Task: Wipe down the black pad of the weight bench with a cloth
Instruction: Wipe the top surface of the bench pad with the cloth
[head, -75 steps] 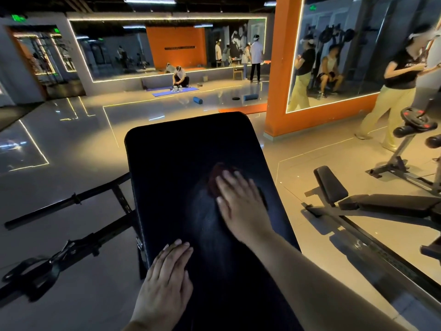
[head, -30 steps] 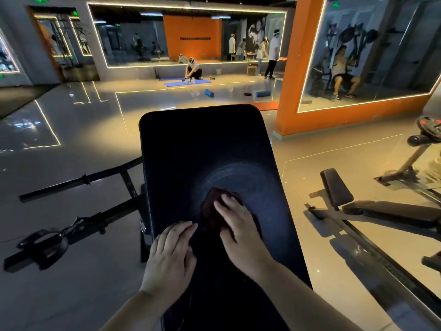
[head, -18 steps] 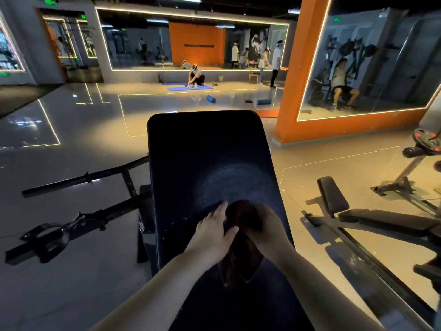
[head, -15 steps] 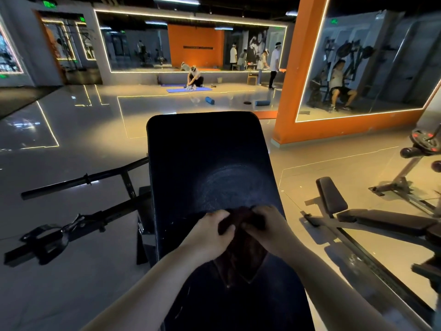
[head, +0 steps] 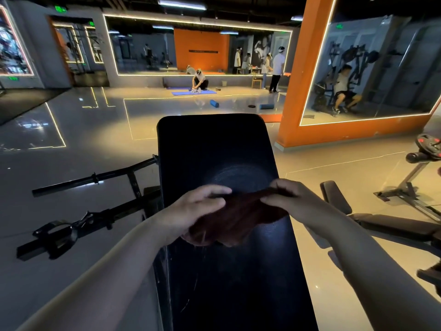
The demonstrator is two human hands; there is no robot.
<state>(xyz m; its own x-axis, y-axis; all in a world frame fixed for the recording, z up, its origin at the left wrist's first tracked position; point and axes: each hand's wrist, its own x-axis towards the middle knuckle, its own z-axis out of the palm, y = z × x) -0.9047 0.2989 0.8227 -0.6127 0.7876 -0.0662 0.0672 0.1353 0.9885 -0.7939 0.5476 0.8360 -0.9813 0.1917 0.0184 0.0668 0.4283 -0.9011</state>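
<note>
The long black pad (head: 214,149) of the weight bench runs away from me down the middle of the view, with faint curved wipe marks at its centre. A dark reddish-brown cloth (head: 236,220) is lifted just above the pad and stretched between both hands. My left hand (head: 193,209) pinches its left edge, and my right hand (head: 286,199) pinches its upper right edge. The lower part of the cloth hangs loose below my hands.
The bench's black metal frame and bars (head: 90,206) lie on the floor to the left. A second black bench (head: 381,225) stands on the right, with a weight machine (head: 424,163) beyond it. An orange pillar (head: 300,91) rises ahead right. People are far back by the mirrors.
My right hand was pressing the cloth flat on the pad. Both hands then gathered it, lifted it off the pad and pulled it apart between them.
</note>
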